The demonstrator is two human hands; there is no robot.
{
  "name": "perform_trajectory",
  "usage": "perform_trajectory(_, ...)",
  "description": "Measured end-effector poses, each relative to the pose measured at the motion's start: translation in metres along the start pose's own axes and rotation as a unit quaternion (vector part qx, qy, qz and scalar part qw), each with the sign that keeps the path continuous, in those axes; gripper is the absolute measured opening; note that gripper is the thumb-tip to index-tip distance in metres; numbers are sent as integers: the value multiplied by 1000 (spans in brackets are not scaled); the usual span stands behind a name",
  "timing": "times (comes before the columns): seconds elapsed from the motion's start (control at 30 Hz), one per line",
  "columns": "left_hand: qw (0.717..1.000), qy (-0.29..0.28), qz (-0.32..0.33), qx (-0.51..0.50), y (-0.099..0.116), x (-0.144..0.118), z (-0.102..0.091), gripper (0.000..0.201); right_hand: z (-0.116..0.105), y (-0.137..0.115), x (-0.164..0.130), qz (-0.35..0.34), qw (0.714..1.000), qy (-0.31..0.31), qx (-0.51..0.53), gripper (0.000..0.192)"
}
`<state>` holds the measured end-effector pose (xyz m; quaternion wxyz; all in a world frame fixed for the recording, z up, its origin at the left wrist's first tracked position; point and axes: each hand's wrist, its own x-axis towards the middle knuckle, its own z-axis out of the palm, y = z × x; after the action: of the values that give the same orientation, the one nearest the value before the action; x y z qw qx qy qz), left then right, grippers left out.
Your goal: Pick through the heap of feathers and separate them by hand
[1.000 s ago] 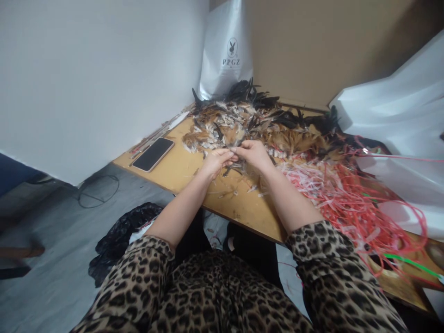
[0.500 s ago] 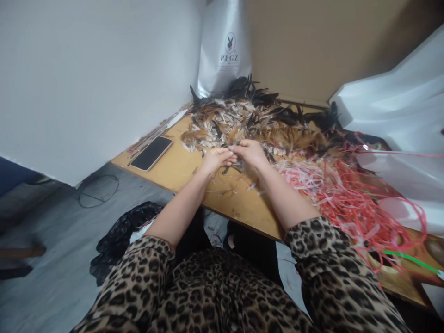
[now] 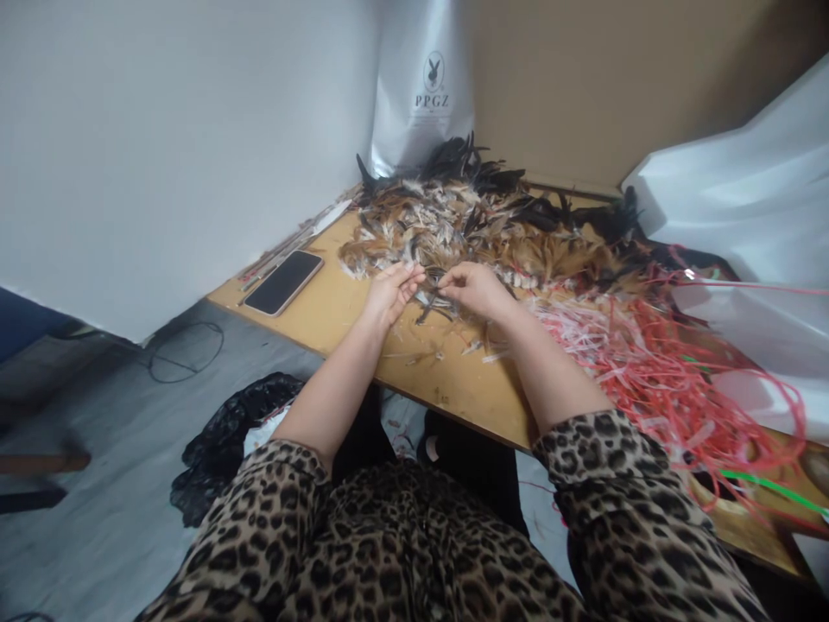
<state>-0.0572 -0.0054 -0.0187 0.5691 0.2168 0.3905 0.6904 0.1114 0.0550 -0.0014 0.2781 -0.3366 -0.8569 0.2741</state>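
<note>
My left hand (image 3: pixel 391 294) is held over the near edge of a feather pile (image 3: pixel 446 220), thumb and fingertips pinched together. What sits in that pinch is too small to make out. A short gap to its right, my right hand (image 3: pixel 476 287) also has its thumb and forefinger closed, and I cannot tell what they hold. The feathers are brown, cream and black, heaped along the back of the wooden table (image 3: pixel 446 393). Loose dark feather bits (image 3: pixel 431 309) lie just below and between my hands.
A phone (image 3: pixel 283 283) lies on the table's left side. Tangled pink strings (image 3: pixel 654 371) spread over the right side, with a white plastic sheet (image 3: pixel 731 207) behind. A silver-white bag (image 3: pixel 420 130) stands at the back corner. On the floor is a black plastic bag (image 3: pixel 211 449).
My hands, which met at the fingertips, have moved apart. The left has shifted slightly left, and the right slightly right. The camera view has moved a little.
</note>
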Motion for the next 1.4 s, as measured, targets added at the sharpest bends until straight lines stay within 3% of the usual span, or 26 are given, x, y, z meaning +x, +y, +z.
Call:
perform_trajectory(0.13, 1000, -16, -13, 12, 1, -4, 2, 2, 6, -7, -2, 2, 990, 16, -144, 22)
perform_trajectory(0.23, 999, -22, -30, 16, 2, -7, 4, 4, 8, -11, -3, 13, 983, -2, -184, 14)
perform_trajectory(0.57, 997, -55, -47, -22, 2, -5, 2, 7, -17, -14, 0, -84, 985, 143, -49, 16)
perform_trajectory(0.93, 978, -118, -165, -42, 0, -7, -1, 13, -23, -15, 2, -48, 972, 220, 65, 16)
perform_trajectory(1.07, 985, -92, -139, -51, 0, -7, 2, 16, -17, -8, 4, -19, 961, 245, 124, 19)
perform_trajectory(1.23, 996, -62, -47, -45, 1, -8, 7, 14, -8, -18, 4, 34, 923, 344, 170, 25)
perform_trajectory(1.4, 997, -83, 12, -3, -2, -9, 8, 4, 6, -40, 0, 113, 932, 221, 266, 32)
